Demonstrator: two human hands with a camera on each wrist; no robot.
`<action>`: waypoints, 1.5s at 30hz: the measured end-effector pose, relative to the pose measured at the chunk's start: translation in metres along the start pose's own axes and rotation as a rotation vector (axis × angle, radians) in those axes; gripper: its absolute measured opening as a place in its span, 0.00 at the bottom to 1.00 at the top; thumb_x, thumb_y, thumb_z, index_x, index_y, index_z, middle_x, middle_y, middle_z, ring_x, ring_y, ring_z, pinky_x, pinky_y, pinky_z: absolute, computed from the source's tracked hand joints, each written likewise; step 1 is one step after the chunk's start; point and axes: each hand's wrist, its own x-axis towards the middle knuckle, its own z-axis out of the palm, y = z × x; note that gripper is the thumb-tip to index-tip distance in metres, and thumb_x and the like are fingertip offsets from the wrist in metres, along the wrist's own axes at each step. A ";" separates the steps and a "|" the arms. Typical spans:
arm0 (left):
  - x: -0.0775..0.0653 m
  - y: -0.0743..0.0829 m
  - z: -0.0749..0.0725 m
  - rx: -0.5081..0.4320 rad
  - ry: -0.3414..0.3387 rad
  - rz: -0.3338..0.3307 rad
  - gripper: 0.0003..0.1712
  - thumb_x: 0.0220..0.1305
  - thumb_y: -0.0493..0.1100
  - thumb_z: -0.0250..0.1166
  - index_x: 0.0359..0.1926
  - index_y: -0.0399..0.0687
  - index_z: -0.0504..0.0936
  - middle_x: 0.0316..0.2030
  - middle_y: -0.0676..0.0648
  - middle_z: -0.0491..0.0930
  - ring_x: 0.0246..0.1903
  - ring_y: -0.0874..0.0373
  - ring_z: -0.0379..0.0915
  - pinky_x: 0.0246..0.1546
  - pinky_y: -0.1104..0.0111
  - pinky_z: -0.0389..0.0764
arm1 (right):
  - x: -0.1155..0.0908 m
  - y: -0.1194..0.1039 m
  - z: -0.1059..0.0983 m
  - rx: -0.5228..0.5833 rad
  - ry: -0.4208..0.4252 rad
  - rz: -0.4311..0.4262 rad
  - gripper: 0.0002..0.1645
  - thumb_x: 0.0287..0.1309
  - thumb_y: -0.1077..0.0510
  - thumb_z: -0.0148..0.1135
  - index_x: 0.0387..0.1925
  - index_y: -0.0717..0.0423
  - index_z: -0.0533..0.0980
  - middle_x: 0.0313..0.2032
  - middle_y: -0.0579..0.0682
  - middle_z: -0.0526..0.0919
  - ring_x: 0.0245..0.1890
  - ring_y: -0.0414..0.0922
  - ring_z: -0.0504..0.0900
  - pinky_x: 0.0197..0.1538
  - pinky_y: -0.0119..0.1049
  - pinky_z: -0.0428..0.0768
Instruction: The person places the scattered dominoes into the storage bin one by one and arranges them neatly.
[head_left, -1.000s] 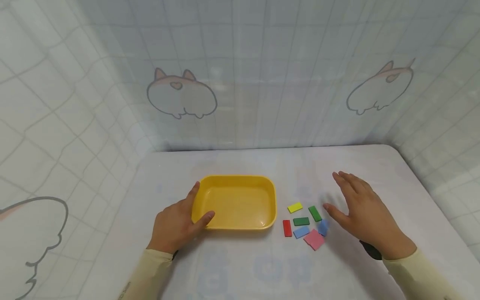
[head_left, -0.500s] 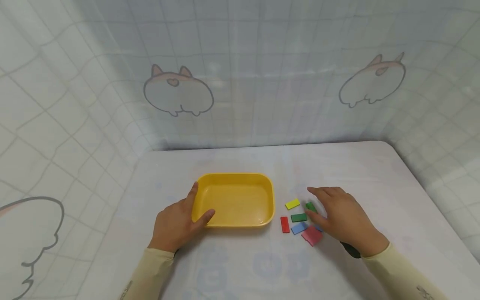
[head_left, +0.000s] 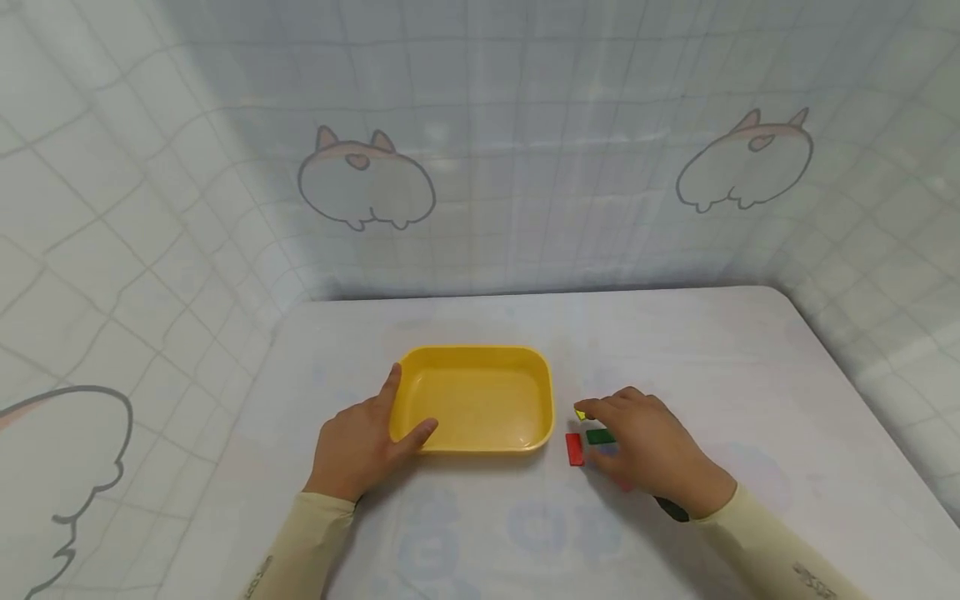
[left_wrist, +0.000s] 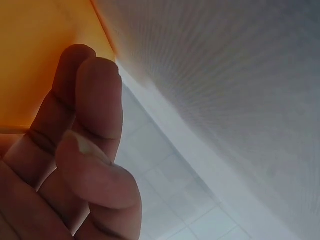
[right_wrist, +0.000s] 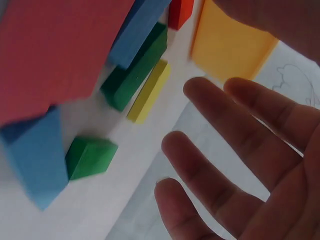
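An oblong yellow tray (head_left: pixel 472 404) with a raised rim lies on the table. My left hand (head_left: pixel 358 446) grips its left end, the thumb over the near rim and the index finger along the side. Over a group of small flat blocks at the tray's right hovers my right hand (head_left: pixel 652 442), fingers spread and holding nothing. It partly covers them in the head view, where a red block (head_left: pixel 574 450), a dark green block (head_left: pixel 600 437) and a yellow block (head_left: pixel 580 414) peek out. The right wrist view also shows a pink block (right_wrist: pixel 50 55), two blue blocks and a second green block (right_wrist: pixel 92 157).
The white patterned tabletop (head_left: pixel 480 533) carries the tray and blocks. Behind it hangs a pale grid-patterned curtain (head_left: pixel 510 167) with animal drawings, and similar sheets enclose both sides. The table's far edge runs just below the curtain.
My right hand has moved left and down from the right side of the blocks to above them, now covering most of them. My left hand stays at the tray.
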 end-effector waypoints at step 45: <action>-0.012 0.015 -0.014 -0.003 -0.017 -0.045 0.66 0.57 0.87 0.56 0.83 0.51 0.59 0.11 0.56 0.60 0.09 0.59 0.55 0.10 0.64 0.59 | -0.001 -0.010 0.000 0.071 -0.117 -0.070 0.28 0.45 0.46 0.88 0.47 0.40 0.83 0.44 0.30 0.86 0.41 0.39 0.73 0.44 0.39 0.75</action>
